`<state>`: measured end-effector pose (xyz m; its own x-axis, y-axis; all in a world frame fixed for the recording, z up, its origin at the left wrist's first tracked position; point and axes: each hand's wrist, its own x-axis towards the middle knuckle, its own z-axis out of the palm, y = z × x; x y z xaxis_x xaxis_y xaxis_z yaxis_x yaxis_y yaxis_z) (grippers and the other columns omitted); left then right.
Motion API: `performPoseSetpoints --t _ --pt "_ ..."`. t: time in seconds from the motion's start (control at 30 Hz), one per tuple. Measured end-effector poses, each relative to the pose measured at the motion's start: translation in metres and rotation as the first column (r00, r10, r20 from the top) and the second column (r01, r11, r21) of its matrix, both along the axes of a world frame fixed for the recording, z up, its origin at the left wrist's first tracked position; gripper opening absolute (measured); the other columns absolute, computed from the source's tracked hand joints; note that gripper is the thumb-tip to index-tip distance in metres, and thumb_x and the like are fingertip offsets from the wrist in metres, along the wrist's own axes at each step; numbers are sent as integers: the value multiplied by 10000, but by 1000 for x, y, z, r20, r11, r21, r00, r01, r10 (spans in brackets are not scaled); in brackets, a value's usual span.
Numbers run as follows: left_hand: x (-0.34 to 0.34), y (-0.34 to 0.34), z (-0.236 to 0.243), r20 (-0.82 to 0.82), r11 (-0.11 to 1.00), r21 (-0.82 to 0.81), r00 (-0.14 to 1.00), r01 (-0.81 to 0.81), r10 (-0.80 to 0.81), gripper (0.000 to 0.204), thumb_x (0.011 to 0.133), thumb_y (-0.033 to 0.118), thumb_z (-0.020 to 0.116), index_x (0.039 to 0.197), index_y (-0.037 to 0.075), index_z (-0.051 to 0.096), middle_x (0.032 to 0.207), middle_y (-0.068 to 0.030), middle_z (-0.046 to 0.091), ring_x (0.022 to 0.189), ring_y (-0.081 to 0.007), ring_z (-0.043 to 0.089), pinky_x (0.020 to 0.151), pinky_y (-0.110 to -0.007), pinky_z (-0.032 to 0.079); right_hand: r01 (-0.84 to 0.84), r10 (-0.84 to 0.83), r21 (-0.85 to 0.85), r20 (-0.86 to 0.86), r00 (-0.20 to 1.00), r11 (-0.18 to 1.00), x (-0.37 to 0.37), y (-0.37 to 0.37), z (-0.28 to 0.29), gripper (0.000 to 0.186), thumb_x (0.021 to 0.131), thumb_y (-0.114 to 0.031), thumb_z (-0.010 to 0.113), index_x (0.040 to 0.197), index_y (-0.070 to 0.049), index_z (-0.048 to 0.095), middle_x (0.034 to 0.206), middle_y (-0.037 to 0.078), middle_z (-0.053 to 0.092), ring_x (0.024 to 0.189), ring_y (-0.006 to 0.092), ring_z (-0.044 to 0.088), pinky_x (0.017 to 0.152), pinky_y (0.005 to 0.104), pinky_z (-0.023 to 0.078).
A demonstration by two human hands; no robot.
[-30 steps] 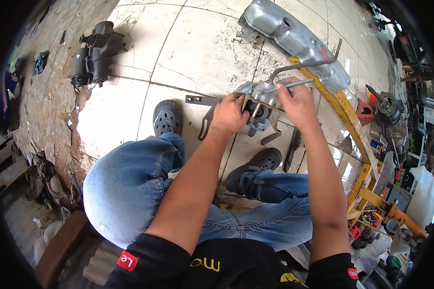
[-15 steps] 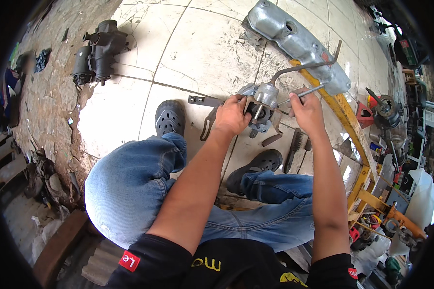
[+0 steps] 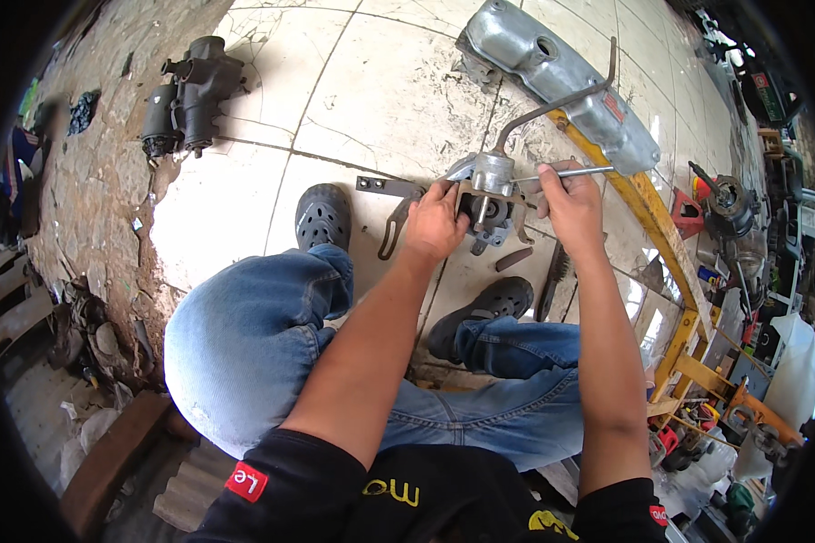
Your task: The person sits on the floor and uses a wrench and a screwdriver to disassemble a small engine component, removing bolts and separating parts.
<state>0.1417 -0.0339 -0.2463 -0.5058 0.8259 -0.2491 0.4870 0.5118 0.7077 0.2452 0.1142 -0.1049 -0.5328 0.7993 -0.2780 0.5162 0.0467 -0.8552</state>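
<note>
A metal assembly stands on the tiles between my feet. It has a silver cylindrical housing, a rusty bracket frame below it and a long bent lever rising from its top toward the far right. My left hand is closed around the left side of the bracket. Pinched in my right hand is a slim metal pick-like tool, thick and silver at its outer end. Its thin tip reaches the right side of the housing; whether it touches cannot be made out.
Beyond the assembly lies a long silver engine cover, beside a yellow metal frame. A wire brush and slotted bracket lie near my feet. Dark cylindrical parts stand far left. Tools and parts crowd the right side.
The bent lever and housing have shifted slightly left and the lever points more upward. The tool in my right hand lies more level, its tip closer to the housing.
</note>
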Motion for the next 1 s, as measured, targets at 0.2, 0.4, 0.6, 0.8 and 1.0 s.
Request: performPoseSetpoints --t 0.2,0.4,0.6,0.8,1.0 --pt "13 -7 -5 -15 997 44 997 -70 71 594 834 270 646 1381 82 509 1381 -96 491 1240 -261 511 998 -469 406 -68 59 65 140 988 996 -15 -17 -7 250 941 -231 631 894 14 611 659 62 642 498 123 569 504 297 454" --pt "11 -11 -2 -15 995 47 996 -91 92 599 826 273 652 1376 81 513 1375 -97 505 1237 -265 515 983 -464 413 -38 22 107 145 989 994 -23 -5 6 256 942 -251 621 911 3 624 661 78 647 507 139 583 509 309 458" --pt "14 -9 -3 -8 990 99 995 -98 100 597 819 265 659 1364 65 521 1373 -99 507 1240 -268 516 982 -450 433 -199 173 79 259 950 977 -26 -8 -6 243 961 -239 610 894 -8 573 675 53 617 480 112 525 478 267 410" --pt "20 1 -7 24 984 114 991 -134 132 596 822 265 659 1364 62 520 1385 -94 497 1255 -261 504 986 -438 437 -74 57 156 106 993 985 -22 5 0 217 970 -235 609 911 -29 576 662 19 589 494 89 500 475 247 395" --pt "22 5 -5 27 987 91 991 -133 131 592 816 256 661 1362 69 528 1392 -84 492 1257 -255 502 988 -441 438 -186 153 112 251 956 976 -10 18 -21 202 959 -213 611 915 -19 577 699 63 646 522 103 538 484 274 418"
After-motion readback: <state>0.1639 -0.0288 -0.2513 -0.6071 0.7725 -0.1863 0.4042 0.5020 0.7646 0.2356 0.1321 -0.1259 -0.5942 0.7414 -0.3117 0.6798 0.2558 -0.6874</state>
